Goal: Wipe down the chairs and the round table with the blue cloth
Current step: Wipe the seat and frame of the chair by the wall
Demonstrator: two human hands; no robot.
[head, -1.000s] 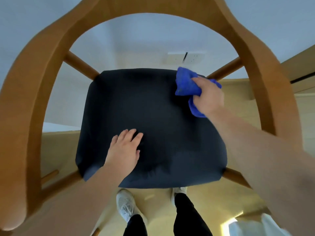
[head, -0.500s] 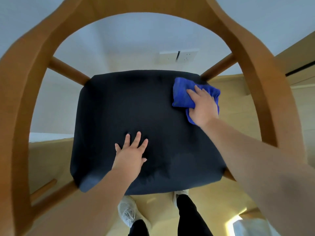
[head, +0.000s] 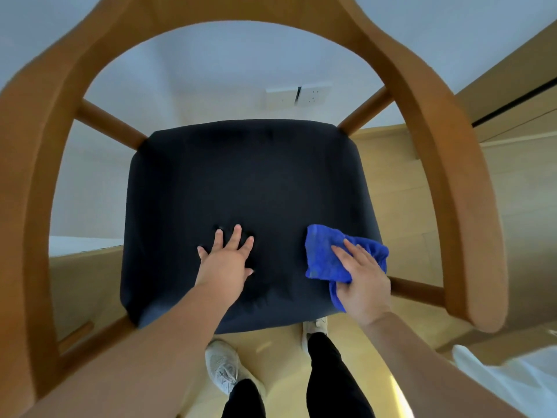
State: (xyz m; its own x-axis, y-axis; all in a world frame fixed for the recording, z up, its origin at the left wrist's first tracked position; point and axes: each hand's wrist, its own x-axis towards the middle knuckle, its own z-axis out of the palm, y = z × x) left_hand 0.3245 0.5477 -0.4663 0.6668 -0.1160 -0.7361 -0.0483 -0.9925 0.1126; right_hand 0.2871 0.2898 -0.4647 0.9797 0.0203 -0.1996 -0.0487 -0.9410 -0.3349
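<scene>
At the bottom of the view stand two legs in black trousers, with a white trainer on the pale wooden floor and the toe of a second one just showing under the front edge of the seat. A bit of white fabric lies at the lower right corner.

Both forearms reach forward over the chair's dark seat cushion. The left hand lies flat on the front middle of the cushion, palm down, its fingers spread and straight, holding nothing. The right hand is at the front right corner of the cushion, pressing the blue cloth onto it; its fingers lie stretched across the top of the cloth, the thumb tucked under a fold (so the cloth is pinned and lightly gripped rather than balled up). The cloth is crumpled, with part of it hanging past the seat's right edge.

Around the cushion curves the chair's wooden arm-and-back rail, joined to the seat by round wooden spindles at the back corners. Beyond the chair is a white wall with a socket plate low down.
</scene>
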